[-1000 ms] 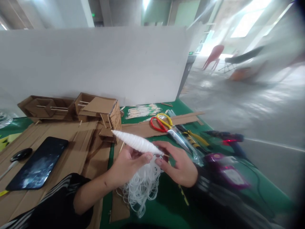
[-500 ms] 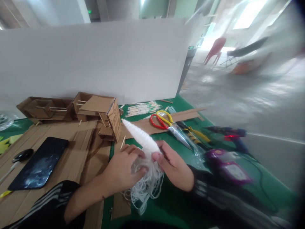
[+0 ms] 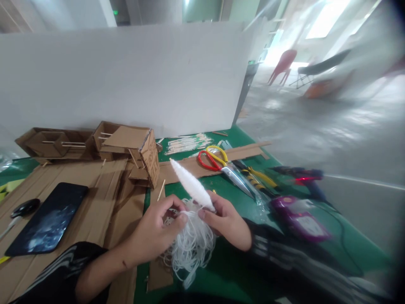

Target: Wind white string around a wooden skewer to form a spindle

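Note:
A white spindle of wound string (image 3: pixel 191 184) points up and to the left, with a thin stick tip showing at its far end. My right hand (image 3: pixel 226 217) is closed around its lower end. Beneath both hands hangs a loose tangle of white string (image 3: pixel 193 249). My left hand (image 3: pixel 163 223) pinches a strand of this string between thumb and forefinger, just left of the spindle. The fingers of my right hand partly hide the spindle's lower end.
Beyond my hands lie scissors (image 3: pixel 218 162) with red and yellow handles, and yellow-black pliers (image 3: pixel 261 177). A cardboard model (image 3: pixel 126 143) stands at the back left, a phone (image 3: pixel 47 217) nearer. A purple device (image 3: pixel 299 219) and a drill-like tool (image 3: pixel 303 177) are at right.
The spindle has tilted a little and its tip has shifted right. My left hand's thumb and forefinger have come together on the string. The view has shifted slightly.

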### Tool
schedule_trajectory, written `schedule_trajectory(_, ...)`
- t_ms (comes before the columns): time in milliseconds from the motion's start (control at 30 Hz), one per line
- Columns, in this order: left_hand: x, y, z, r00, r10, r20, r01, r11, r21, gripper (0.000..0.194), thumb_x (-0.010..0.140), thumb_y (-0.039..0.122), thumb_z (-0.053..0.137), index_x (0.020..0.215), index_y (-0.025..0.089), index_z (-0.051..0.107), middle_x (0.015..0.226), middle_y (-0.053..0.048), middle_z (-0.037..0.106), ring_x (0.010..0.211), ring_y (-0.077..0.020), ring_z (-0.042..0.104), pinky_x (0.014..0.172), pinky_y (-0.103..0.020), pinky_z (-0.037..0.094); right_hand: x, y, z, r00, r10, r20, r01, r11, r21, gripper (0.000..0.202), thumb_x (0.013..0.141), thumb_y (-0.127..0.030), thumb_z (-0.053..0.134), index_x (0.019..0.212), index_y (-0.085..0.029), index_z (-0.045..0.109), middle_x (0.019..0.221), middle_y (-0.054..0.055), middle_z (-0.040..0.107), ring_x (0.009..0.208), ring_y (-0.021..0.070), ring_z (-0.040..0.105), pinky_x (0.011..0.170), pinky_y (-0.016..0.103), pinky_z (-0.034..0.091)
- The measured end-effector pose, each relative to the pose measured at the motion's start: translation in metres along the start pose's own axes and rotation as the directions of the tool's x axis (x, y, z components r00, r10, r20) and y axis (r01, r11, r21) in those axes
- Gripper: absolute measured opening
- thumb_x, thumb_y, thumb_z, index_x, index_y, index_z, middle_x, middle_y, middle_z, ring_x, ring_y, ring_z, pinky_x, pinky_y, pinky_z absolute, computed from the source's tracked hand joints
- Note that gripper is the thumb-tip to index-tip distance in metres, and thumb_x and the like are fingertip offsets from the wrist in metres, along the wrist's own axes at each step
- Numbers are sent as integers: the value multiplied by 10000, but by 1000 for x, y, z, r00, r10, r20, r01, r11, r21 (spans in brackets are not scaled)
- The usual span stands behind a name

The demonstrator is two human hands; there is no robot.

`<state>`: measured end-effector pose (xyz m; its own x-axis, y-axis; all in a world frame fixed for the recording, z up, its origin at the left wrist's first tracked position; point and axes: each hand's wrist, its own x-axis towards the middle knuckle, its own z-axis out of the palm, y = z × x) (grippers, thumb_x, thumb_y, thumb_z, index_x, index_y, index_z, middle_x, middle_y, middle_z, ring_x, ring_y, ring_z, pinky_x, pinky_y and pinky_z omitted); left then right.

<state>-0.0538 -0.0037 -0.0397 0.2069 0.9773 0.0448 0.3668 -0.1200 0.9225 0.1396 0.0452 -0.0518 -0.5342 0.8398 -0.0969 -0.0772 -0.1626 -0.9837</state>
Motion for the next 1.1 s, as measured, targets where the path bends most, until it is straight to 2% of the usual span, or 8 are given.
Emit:
schedule_trajectory(133,0,3,-3,999,18,-29,-20,998,-67,71,878,240,538,829,194,516,977,-38,643,901,-179,578,786,-274,449,1,1,-1,999,34,19,-35,998,58,352,788,-457,666,926,-155,547,465,-114,380,369,41,255,385,217,188)
schedule_trajectory(367,-2,3,-2,980,-160,121,195,907,-373,141,910,359,428,871,223,423,674,35,574,552,-113,466,538,-221,373,3,2,1,999,40,-30,-37,995,91,369,759,-486,698,857,-163,550,421,-126,364,329,30,253,355,211,154)
schedule_trajectory(467,0,5,-3,966,-203,161,232,956,-183,246,887,444,477,1018,235,473,638,53,535,532,-121,459,515,-225,341,3,4,1,998,39,-49,-35,997,73,371,756,-486,703,854,-162,552,427,-121,374,334,31,259,350,209,161)
schedule_trajectory(567,1,7,-3,983,-177,52,158,954,256,348,788,488,638,1019,243,551,695,28,578,615,-164,524,564,-260,361,3,5,0,998,34,-54,-31,998,52,366,766,-491,695,836,-161,554,431,-119,367,342,30,257,353,206,162)
schedule_trajectory(767,1,12,-4,980,197,-41,-146,840,522,141,878,329,534,866,211,611,865,-43,629,852,-222,539,782,-362,411,3,4,0,996,10,-83,-7,999,33,363,782,-505,677,824,-170,542,441,-118,352,351,34,255,352,204,177)
schedule_trajectory(867,-2,14,-6,956,282,-79,-233,894,382,90,866,275,558,854,199,605,957,-71,619,971,-240,521,875,-391,406,4,3,-2,996,-12,-88,12,1000,4,344,801,-500,662,833,-176,551,452,-108,359,356,39,263,349,207,185)
schedule_trajectory(967,-2,12,-5,994,96,-54,-99,994,-44,138,898,326,551,864,194,571,913,-53,622,861,-193,565,781,-325,446,3,4,-4,995,-31,-90,30,999,-15,326,816,-492,651,840,-177,567,458,-101,357,360,45,268,350,211,190)
schedule_trajectory(1100,0,4,0,991,-129,45,133,843,-521,204,900,386,584,866,191,533,666,14,580,693,-132,566,643,-233,424,3,5,-4,992,-51,-114,46,998,-41,315,822,-480,645,866,-173,593,462,-94,367,369,50,275,354,213,195)
